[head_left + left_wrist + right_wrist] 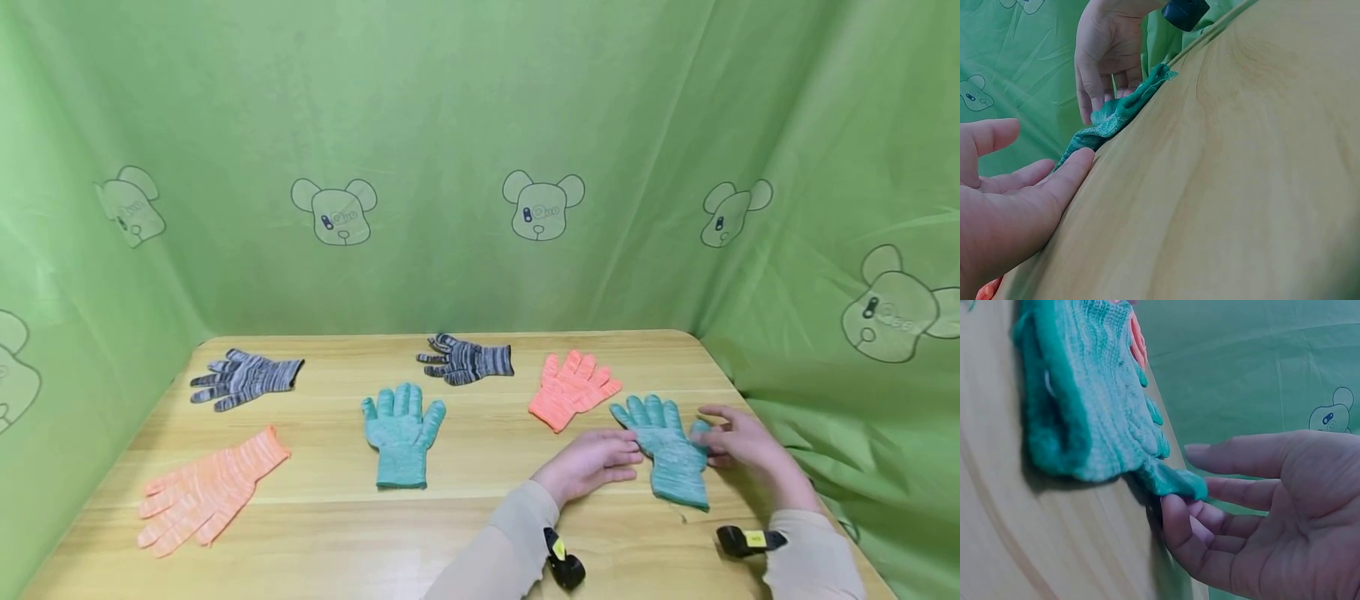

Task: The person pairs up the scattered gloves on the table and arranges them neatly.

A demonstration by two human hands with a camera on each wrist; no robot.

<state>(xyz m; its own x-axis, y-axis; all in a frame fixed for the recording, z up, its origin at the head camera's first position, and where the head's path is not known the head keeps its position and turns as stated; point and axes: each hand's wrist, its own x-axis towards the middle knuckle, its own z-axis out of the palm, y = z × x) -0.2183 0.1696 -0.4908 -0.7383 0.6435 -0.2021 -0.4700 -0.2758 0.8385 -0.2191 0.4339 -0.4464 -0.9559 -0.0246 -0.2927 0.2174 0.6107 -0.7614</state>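
Note:
A teal knitted glove [676,454] lies at the right of the table, fingers pointing away and cuff towards me. My left hand [592,463] rests low at its left side, fingertips right at the edge of the fabric. On the other side, my right hand [742,442] has its fingers around the glove's thumb. In the right wrist view that glove thumb [1179,482] rests against my lower fingers [1179,528], while another digit is held out straight above it. The cuff [1063,450] gapes slightly. Also in the left wrist view, both hands flank the glove.
A second teal glove [401,437] lies mid-table. Orange gloves lie behind my left hand [573,390] and at the front left [213,493]. Two grey-black striped gloves are at the back [468,360] and back left [246,380]. Green curtains [450,275] enclose the wooden table [315,550].

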